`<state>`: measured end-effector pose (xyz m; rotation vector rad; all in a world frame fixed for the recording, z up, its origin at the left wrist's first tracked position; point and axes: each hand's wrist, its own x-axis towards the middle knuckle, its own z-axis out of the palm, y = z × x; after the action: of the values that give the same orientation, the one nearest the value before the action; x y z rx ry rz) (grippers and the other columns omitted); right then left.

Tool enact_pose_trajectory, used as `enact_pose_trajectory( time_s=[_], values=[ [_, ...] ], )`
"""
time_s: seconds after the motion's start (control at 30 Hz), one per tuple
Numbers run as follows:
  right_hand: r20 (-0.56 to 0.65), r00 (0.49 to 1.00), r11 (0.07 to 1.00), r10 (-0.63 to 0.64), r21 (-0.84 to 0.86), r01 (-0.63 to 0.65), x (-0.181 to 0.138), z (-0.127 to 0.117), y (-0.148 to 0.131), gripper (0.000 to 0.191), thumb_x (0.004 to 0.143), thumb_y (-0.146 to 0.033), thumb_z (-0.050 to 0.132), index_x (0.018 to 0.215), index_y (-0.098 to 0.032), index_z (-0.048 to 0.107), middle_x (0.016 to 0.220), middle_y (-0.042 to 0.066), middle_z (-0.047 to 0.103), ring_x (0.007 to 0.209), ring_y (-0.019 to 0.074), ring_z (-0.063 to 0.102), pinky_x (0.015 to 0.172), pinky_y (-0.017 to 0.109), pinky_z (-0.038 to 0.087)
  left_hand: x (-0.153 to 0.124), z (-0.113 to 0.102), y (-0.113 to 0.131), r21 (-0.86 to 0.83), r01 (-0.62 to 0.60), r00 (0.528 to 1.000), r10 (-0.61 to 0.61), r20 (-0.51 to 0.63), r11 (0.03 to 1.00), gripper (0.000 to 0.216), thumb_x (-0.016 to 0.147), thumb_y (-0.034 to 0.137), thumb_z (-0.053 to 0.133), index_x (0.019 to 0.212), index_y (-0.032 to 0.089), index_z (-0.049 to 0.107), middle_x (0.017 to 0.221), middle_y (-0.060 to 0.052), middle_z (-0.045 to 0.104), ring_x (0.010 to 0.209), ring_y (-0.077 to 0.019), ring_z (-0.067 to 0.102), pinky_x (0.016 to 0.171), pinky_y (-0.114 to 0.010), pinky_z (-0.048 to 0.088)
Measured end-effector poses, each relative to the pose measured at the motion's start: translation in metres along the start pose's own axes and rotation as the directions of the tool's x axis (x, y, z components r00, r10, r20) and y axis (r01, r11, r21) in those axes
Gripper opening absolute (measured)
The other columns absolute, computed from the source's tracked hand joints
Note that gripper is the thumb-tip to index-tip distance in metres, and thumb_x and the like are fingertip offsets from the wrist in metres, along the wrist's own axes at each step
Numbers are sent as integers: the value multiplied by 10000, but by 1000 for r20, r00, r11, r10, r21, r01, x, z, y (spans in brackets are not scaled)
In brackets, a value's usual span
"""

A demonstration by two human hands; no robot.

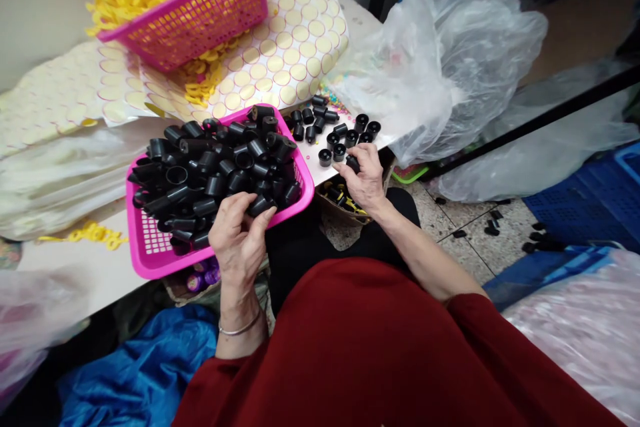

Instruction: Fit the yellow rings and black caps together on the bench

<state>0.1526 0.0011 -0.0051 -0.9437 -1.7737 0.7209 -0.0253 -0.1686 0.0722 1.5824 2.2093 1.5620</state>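
A pink plastic basket heaped with black plastic cylinders stands on the table in front of me. At its near right rim my left hand pinches one black cylinder between thumb and fingers. My right hand is closed around another small black cylinder at the table's front edge. Just beyond it stand several short black cylinders, open ends up. More black pieces lie loosely grouped between these and the basket.
Behind stands a pink basket piled with yellow plastic pieces, on sheets of round stickers. Clear plastic bags cover the right side. Below the table edge, an open box holds black and yellow pieces. Black pieces lie on the tiled floor.
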Motion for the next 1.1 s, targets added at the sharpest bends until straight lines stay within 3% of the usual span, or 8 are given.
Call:
enact_pose_trajectory(
  time_s=[0.07, 0.2, 0.33, 0.53, 0.67, 0.8, 0.97, 1.1],
  values=[
    [120, 993, 994, -10, 112, -4, -6, -9, -26, 228, 835, -360, 599, 1003, -208, 575, 1015, 62, 501, 984, 196, 525, 931, 412, 469, -1, -1, 4, -202, 18, 999, -12, 29, 979, 238, 722, 257, 756, 947, 217, 692, 919, -12, 634, 694, -100, 541, 639, -231, 452],
    [370, 917, 928, -151, 373, 2, -13, -21, -74, 364, 852, -353, 603, 1174, -198, 534, 994, 52, 553, 926, 160, 554, 890, 362, 493, -3, 6, 10, -480, 111, 987, -41, 154, 870, 233, 736, 268, 747, 959, 213, 706, 931, -45, 660, 902, -179, 612, 794, -298, 503],
    [343, 901, 886, -267, 455, 90, -14, -23, -93, 301, 833, -354, 651, 1075, -187, 584, 968, 62, 602, 891, 163, 578, 837, 346, 508, -6, 15, 13, -514, 196, 968, -82, 236, 835, 269, 713, 272, 769, 969, 208, 716, 932, -55, 669, 880, -179, 626, 776, -296, 519],
    [343, 868, 867, -359, 467, 174, -16, -26, -92, 241, 833, -317, 661, 1034, -187, 635, 973, 81, 642, 918, 173, 610, 822, 333, 524, -11, 21, 15, -543, 232, 960, -100, 260, 807, 294, 651, 270, 819, 925, 212, 728, 911, -47, 671, 851, -163, 625, 730, -267, 528],
    [345, 897, 877, -275, 472, 88, -18, -29, -92, 252, 817, -330, 680, 1028, -193, 657, 979, 77, 644, 926, 177, 607, 859, 366, 519, -10, 22, 16, -545, 238, 969, -162, 184, 804, 359, 576, 294, 863, 889, 200, 714, 867, -33, 651, 799, -148, 616, 692, -261, 534],
    [341, 932, 810, -122, 576, -105, -21, -29, -89, 266, 764, -350, 736, 972, -195, 676, 962, 55, 639, 928, 159, 603, 876, 363, 512, -7, 22, 19, -472, 146, 987, -93, 134, 869, 292, 589, 253, 855, 832, 201, 701, 870, -25, 631, 827, -146, 606, 732, -273, 529],
    [507, 854, 582, 111, 664, -470, -31, -24, -83, 412, 661, -403, 808, 957, -161, 653, 861, 30, 651, 758, 110, 609, 709, 261, 535, -12, 27, 26, -530, 153, 975, -40, 219, 834, 244, 705, 239, 772, 919, 204, 660, 974, -45, 585, 924, -170, 621, 815, -311, 534],
    [502, 845, 500, 183, 693, -520, -37, -22, -80, 436, 655, -446, 801, 942, -154, 653, 852, 32, 653, 640, 77, 548, 567, 211, 488, -15, 32, 30, -475, 170, 976, -79, 204, 863, 265, 674, 242, 791, 889, 192, 645, 936, -30, 578, 819, -134, 602, 715, -261, 522]
  ],
)
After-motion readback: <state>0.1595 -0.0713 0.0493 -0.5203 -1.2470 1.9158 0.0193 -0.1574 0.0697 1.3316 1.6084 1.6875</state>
